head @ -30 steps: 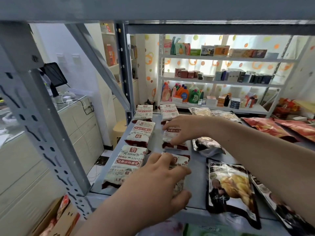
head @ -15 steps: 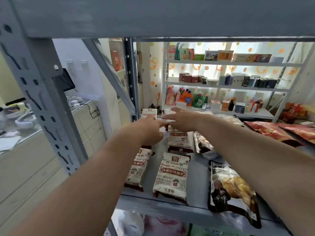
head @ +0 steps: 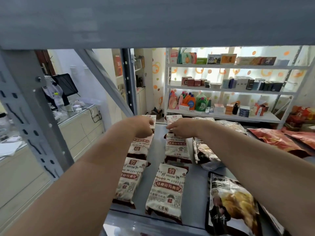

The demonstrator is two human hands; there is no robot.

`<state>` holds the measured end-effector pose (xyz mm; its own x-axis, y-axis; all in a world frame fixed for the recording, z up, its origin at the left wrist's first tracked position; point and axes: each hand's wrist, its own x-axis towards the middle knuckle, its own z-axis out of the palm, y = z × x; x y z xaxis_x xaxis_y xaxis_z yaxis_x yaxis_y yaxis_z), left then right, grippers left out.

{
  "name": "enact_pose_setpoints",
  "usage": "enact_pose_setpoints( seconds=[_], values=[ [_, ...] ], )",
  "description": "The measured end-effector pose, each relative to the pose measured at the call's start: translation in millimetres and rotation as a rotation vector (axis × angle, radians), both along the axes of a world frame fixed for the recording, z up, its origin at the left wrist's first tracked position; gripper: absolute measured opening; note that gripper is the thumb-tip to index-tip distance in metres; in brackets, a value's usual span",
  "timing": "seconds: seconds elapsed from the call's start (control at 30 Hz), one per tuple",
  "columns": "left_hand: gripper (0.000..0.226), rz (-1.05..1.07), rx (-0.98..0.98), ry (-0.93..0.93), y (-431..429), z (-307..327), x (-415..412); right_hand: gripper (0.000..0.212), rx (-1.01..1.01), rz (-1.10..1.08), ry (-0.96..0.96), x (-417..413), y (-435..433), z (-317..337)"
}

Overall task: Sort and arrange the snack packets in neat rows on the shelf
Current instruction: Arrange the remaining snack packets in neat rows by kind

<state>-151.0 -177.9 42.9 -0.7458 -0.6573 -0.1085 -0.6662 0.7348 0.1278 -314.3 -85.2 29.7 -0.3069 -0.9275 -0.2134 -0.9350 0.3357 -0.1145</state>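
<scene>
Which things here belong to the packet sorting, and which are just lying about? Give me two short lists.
For the job: left hand, right hand, white packets, black bags, red bags, shelf.

Lying about: detergent bottles and boxes on the far rack, screen on the counter.

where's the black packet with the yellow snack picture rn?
Head view: the black packet lies flat at the shelf's front edge, just right of the nearest cream packet.
</scene>
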Motion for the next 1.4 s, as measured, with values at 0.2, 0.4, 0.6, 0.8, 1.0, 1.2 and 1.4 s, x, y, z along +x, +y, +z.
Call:
enact_pose_setpoints(
  seconds=[0.2,0.4,0.6,0.8,1.0,1.2,1.4],
  values=[
    [0.054,0.146,-0.029,0.097,-27,-15,-28,0.057,0.002,-0.010,0.000,-3,0,0],
    [0.042,0.110,-0.006,0.051,-32,-19,-44,0.069,0.038,0.024,-0.003,-16,-6,-3],
    [0.051,0.084,-0.034,-0.066,-20,-8,-41,0.059,0.017,-0.004,0.010,-9,3,1],
    [0.047,-0.158,-0.152,-0.190,71,32,-3,0.052,-0.108,0.155,0.152,7,43,14],
    [0.058,-0.426,-0.020,-0.231,130,25,59,0.056,0.048,0.153,0.088,37,77,18],
    [0.062,-0.458,-0.020,-0.075,140,-7,77,0.058,0.002,0.074,0.054,50,75,7],
    [0.056,-0.420,-0.064,0.102,149,-21,95,0.054,-0.057,0.027,0.031,62,85,6]
  ],
)
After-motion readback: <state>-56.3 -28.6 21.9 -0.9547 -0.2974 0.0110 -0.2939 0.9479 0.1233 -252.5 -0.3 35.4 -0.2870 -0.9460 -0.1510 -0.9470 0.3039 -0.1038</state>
